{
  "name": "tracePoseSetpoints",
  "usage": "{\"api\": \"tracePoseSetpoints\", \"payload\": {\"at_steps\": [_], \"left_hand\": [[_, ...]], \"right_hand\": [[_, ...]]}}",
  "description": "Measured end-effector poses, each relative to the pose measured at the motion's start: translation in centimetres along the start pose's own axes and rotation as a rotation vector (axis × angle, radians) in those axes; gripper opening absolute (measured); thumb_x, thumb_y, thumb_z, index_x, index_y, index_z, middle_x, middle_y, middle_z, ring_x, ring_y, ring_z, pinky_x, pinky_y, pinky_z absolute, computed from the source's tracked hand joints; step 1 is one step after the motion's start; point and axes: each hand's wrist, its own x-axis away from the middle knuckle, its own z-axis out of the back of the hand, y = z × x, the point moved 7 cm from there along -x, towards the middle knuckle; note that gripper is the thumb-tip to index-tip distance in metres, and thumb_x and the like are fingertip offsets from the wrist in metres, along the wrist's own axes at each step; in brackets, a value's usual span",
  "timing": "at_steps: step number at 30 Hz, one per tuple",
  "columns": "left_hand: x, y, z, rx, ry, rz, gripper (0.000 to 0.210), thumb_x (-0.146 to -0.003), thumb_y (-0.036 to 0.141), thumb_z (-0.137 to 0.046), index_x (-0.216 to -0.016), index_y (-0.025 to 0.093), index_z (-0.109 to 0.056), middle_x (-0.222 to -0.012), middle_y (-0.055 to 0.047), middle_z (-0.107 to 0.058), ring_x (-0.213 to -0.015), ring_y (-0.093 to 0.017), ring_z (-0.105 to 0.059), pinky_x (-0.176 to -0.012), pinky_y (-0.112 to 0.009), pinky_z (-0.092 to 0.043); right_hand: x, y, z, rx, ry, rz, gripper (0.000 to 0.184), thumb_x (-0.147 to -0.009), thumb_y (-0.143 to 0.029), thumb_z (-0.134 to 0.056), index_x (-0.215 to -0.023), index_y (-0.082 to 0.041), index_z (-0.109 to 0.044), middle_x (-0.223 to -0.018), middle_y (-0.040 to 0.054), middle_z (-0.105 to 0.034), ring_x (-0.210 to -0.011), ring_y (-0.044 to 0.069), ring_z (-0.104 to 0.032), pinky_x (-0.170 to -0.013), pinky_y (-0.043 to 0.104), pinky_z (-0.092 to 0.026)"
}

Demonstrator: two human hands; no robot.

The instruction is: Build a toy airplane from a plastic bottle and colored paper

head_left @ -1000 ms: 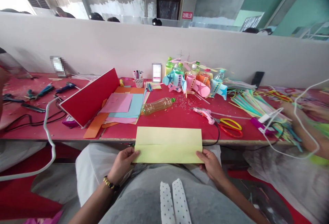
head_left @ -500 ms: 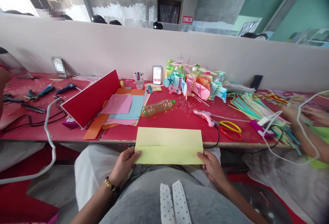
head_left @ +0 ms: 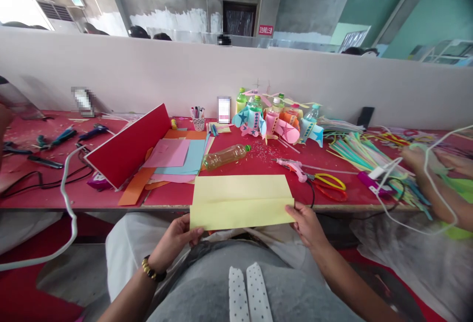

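Note:
A sheet of yellow paper [head_left: 240, 213] with a crease across it spans the space between my hands, at the front edge of the red table. My left hand [head_left: 185, 235] pinches its lower left corner, thumb on top. On the other side my right hand [head_left: 303, 219] grips the right edge, thumb on top and fingers partly hidden beneath. Just beyond the paper lies a clear plastic bottle [head_left: 226, 157] with a green cap, on its side. Scissors [head_left: 328, 184] with yellow and red handles rest beyond my right hand, beside a pink glue gun [head_left: 293, 168].
Coloured paper sheets [head_left: 168, 153] lie left, against a tilted red board [head_left: 127, 152]. Decorated bottle crafts [head_left: 275, 120] stand at the back near a phone [head_left: 223, 110] and pen cup [head_left: 198, 123]. Rightward are coloured strips [head_left: 360, 157], white cables and another person's arm [head_left: 432, 189].
The yellow paper has risen slightly and tilted, its right side now higher than its left. My right hand has moved up a little with it; both hands keep hold.

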Motion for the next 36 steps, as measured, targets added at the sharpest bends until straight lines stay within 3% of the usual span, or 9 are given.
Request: {"api": "tracePoseSetpoints", "payload": {"at_steps": [6,12,17,21,25,30,36], "left_hand": [[-0.1,-0.5,0.2,-0.025,0.025,0.022,0.030,-0.078,0.044,-0.068,-0.076,0.015,-0.065,-0.047,0.002,-0.052,-0.045,-0.009,-0.042,-0.051,-0.022,-0.036],[0.0,-0.6,0.6,-0.092,0.045,0.032,0.040,-0.078,0.050,-0.066,-0.060,0.017,-0.054,-0.041,0.003,-0.047,-0.041,-0.008,-0.035,-0.047,-0.022,-0.028],[0.1,-0.3,0.4,-0.080,-0.001,0.024,0.040,-0.082,0.053,-0.060,-0.068,0.016,-0.058,-0.045,-0.001,-0.057,-0.043,-0.010,-0.045,-0.048,-0.022,-0.033],[0.2,0.4,0.5,-0.082,0.006,-0.014,0.040,-0.082,0.053,-0.061,-0.067,0.016,-0.059,-0.047,-0.001,-0.059,-0.044,-0.011,-0.048,-0.049,-0.022,-0.037],[0.4,1.3,1.0,-0.058,0.024,-0.060,0.037,-0.080,0.049,-0.065,-0.066,0.015,-0.064,-0.057,-0.003,-0.064,-0.053,-0.012,-0.053,-0.055,-0.022,-0.043],[-0.1,0.9,1.1,0.171,0.061,0.016,0.037,-0.073,0.044,-0.075,-0.095,0.015,-0.072,-0.091,-0.008,-0.074,-0.072,-0.020,-0.066,-0.071,-0.030,-0.053],[-0.6,0.0,0.8,0.252,0.177,0.056,0.041,-0.067,0.043,-0.080,-0.093,0.012,-0.074,-0.089,-0.010,-0.076,-0.073,-0.024,-0.070,-0.067,-0.031,-0.056]], "right_hand": [[-1.5,-1.9,-0.4,0.017,-0.021,0.060,0.038,-0.068,-0.049,-0.075,-0.084,-0.015,-0.069,-0.066,-0.0006,-0.064,-0.036,0.003,-0.030,-0.032,0.018,-0.020],[-1.9,-2.8,-0.5,0.084,-0.033,0.058,0.037,-0.069,-0.050,-0.074,-0.079,-0.015,-0.066,-0.059,-0.0024,-0.059,-0.034,0.003,-0.031,-0.030,0.017,-0.018],[-2.7,-4.3,-0.4,0.058,-0.037,0.083,0.037,-0.068,-0.049,-0.076,-0.078,-0.015,-0.066,-0.054,-0.0038,-0.053,-0.033,0.003,-0.028,-0.030,0.016,-0.018],[-4.0,-6.1,-0.8,0.051,-0.054,0.102,0.036,-0.066,-0.046,-0.077,-0.082,-0.015,-0.069,-0.058,-0.0011,-0.057,-0.034,0.002,-0.026,-0.029,0.018,-0.017],[-5.6,-7.6,-1.9,0.081,-0.151,0.082,0.037,-0.065,-0.047,-0.078,-0.083,-0.014,-0.071,-0.057,0.0005,-0.058,-0.034,0.003,-0.027,-0.030,0.020,-0.017],[-7.7,-8.0,-4.0,0.172,-0.291,0.088,0.040,-0.065,-0.049,-0.077,-0.082,-0.013,-0.070,-0.056,-0.0028,-0.054,-0.033,0.002,-0.026,-0.031,0.017,-0.015],[-10.4,-8.0,-5.7,0.235,-0.170,0.243,0.037,-0.071,-0.053,-0.067,-0.075,-0.017,-0.060,-0.057,-0.0055,-0.050,-0.035,0.006,-0.038,-0.030,0.018,-0.024]]}}
